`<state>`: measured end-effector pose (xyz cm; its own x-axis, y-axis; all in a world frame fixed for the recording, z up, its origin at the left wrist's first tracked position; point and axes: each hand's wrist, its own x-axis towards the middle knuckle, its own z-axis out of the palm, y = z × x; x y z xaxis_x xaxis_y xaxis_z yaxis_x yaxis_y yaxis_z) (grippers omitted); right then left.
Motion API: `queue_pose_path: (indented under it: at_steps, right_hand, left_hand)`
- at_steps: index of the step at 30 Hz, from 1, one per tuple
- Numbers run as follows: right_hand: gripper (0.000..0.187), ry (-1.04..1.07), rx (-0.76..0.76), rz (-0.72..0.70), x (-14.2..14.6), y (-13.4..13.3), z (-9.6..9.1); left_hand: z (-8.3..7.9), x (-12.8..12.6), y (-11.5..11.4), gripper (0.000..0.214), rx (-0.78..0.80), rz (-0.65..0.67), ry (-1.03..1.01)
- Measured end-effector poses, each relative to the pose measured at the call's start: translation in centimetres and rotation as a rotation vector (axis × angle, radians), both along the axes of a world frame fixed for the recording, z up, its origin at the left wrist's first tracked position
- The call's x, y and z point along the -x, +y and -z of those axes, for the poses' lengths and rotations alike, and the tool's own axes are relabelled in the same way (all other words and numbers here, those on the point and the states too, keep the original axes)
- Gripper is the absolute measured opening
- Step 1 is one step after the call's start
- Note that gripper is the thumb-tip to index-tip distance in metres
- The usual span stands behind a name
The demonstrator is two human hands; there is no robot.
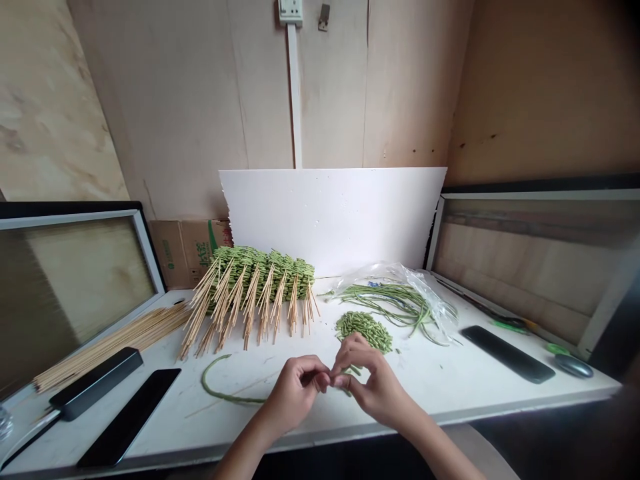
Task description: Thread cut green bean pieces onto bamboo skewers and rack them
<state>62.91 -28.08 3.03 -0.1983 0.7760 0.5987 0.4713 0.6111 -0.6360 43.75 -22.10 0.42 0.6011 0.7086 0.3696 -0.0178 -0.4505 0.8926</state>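
Note:
My left hand [299, 392] is closed in a pinch near the table's front edge. A long bean [210, 390] curves over the tabletop and runs in behind this hand. My right hand [367, 380], also pinching, meets the left fingertips at the bean's end; the fingers mostly hide that end. A few short cut bean pieces [355, 370] lie under the right hand. Just beyond it is a heap of short bean pieces [367, 328]. At the back left, bean pieces threaded on skewers [263, 267] are stacked in a pile, their bare sticks pointing toward me.
Loose bamboo skewers [120, 340] lie at left, near a black box [97, 383] and a dark phone [130, 417]. Whole long beans [400, 303] spill from a clear plastic bag [415, 283]. Another phone [507, 353] and a mouse [573, 365] lie at right. A white board [335, 217] stands behind.

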Motion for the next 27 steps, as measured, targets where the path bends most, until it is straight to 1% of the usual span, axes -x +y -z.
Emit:
queue_pose_path:
  at_steps: [1, 2, 5, 7, 10, 13, 18, 21, 23, 24, 27]
  right_hand:
    - [0.01, -0.092, -0.05, 0.055, -0.1, -0.3, -0.4]
    - [0.008, -0.187, -0.102, 0.103, -0.2, -0.5, -0.7]
    - [0.011, -0.407, -0.233, 0.176, -0.1, -0.9, -1.3]
    - [0.011, -0.464, -0.285, 0.192, 0.0, -0.8, -1.2]
    - [0.013, -0.423, -0.294, 0.211, 0.3, -0.3, -0.6]
    - [0.016, -0.294, -0.245, 0.199, 0.6, 0.1, 0.1]
    - [0.025, -0.066, -0.211, 0.131, 1.5, 0.2, 1.2]
    - [0.028, 0.008, -0.198, 0.138, 1.9, 0.1, 1.8]
    - [0.027, 0.005, -0.211, 0.165, 2.0, 0.2, 2.0]
    - [0.027, -0.014, -0.231, 0.183, 2.0, 0.2, 2.0]
    - [0.021, -0.109, -0.292, 0.237, 1.9, 0.3, 1.9]
  left_hand:
    - [-0.1, 0.1, 0.1, 0.024, -0.008, -0.028, 0.016]
    - [-0.1, 0.2, 0.1, 0.026, -0.017, -0.057, 0.032]
    - [-0.3, 0.2, 0.1, 0.028, -0.037, -0.101, 0.067]
    - [-0.3, 0.1, -0.1, 0.027, -0.03, -0.098, 0.071]
    - [-0.4, -0.1, -0.4, 0.026, 0.004, -0.091, 0.057]
    - [-0.2, -0.3, -0.5, 0.025, 0.052, -0.078, 0.027]
    - [0.5, -0.7, -0.2, 0.026, 0.131, -0.001, -0.101]
    - [0.7, -0.9, -0.3, 0.026, 0.147, 0.023, -0.121]
    - [0.6, -0.9, -0.4, 0.028, 0.104, -0.004, -0.093]
    - [0.5, -0.8, -0.5, 0.029, 0.048, -0.037, -0.065]
    - [0.2, -0.4, -0.4, 0.03, -0.186, -0.174, 0.019]
